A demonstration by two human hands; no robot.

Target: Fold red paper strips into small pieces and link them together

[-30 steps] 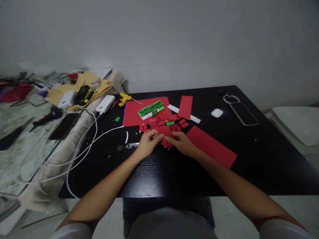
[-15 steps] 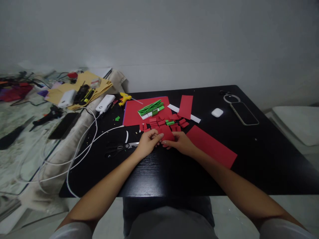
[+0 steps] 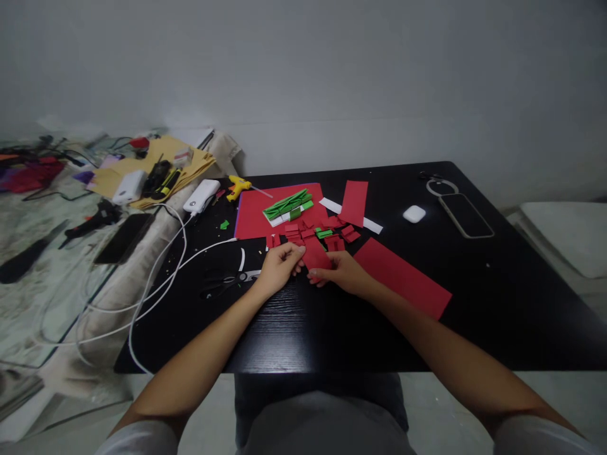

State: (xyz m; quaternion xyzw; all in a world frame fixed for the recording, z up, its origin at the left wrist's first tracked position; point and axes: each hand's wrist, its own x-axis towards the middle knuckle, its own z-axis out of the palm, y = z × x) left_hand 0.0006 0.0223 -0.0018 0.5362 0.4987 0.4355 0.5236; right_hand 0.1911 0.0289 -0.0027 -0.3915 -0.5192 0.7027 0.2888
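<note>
Between my hands is a small piece of red paper (image 3: pixel 315 254), held above the near part of the black table. My left hand (image 3: pixel 281 266) pinches its upper left edge between thumb and finger. On the other side, my right hand (image 3: pixel 342 272) grips the lower right edge, thumb on top. Just beyond lie several small folded red paper pieces (image 3: pixel 334 242) with a few green ones (image 3: pixel 324 234) among them. A pair of scissors (image 3: pixel 227 280) rests left of my left hand, and a long red paper sheet (image 3: pixel 403 278) lies right of my right hand.
Farther back are folded green paper strips (image 3: pixel 287 205) on red sheets (image 3: pixel 249 215), a yellow glue gun (image 3: pixel 238 186) and a red paper rectangle (image 3: pixel 354 202). A power bank (image 3: pixel 202 196) with a white cable (image 3: pixel 184 253) stands left; a white case (image 3: pixel 414 214) and phone (image 3: pixel 466 215) lie right.
My left hand has shifted slightly left and its grip has moved to the paper's upper left edge. More of the red paper's surface now shows between the hands.
</note>
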